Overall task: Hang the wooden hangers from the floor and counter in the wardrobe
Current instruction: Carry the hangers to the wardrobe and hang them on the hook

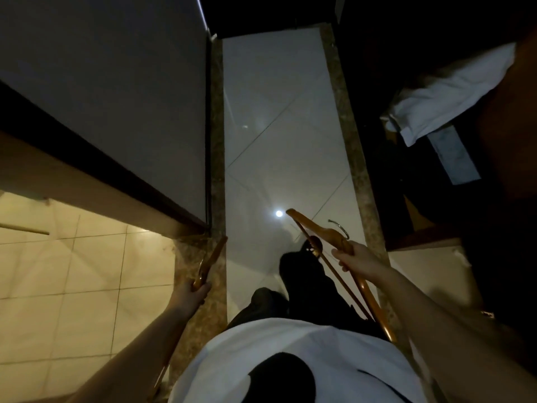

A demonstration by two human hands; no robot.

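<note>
- White shirt, person's own, bottom centre, nearest the lens.
- Left hand: clenched on a wooden hanger, held over the speckled stone strip.
- White tiled floor: centre, lamp glare.
- Right hand: grasping second wooden hanger at its neck, metal hook up.
- White cloth: far right.

Orange-brown wooden hangers, glossy white floor tiles, speckled brown stone border, white pillow, black trousers
</note>
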